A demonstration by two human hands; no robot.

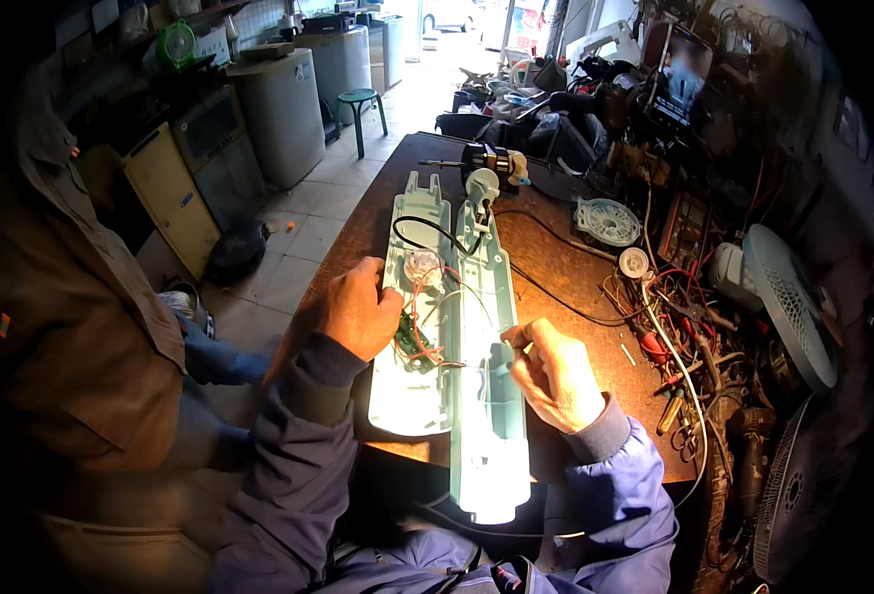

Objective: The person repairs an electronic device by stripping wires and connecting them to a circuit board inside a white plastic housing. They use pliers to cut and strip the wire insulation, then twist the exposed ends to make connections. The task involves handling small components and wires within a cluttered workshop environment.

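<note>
Two long pale green plastic housing halves lie side by side, opened, on the brown table: a left half [412, 404] and a narrower right half [471, 445]. My left hand [362, 309] is closed at the outer edge of the left half, its thumb beside the wires. Inside that half sit a round clear part [421, 264], red wires [441, 348] and a green circuit board [412, 339]. My right hand [559, 376] is over the right half's outer edge, fingers pinched together; what they hold is too small to make out. A black cable [427, 226] arches between the halves.
A motor [496, 160] with a shaft lies at the table's [565, 287] far end. Tools and wires [679, 361], a fan head [788, 307] and a fan grille [783, 495] crowd the right side. At left stands another person [90, 327]; a green stool [359, 99] is beyond.
</note>
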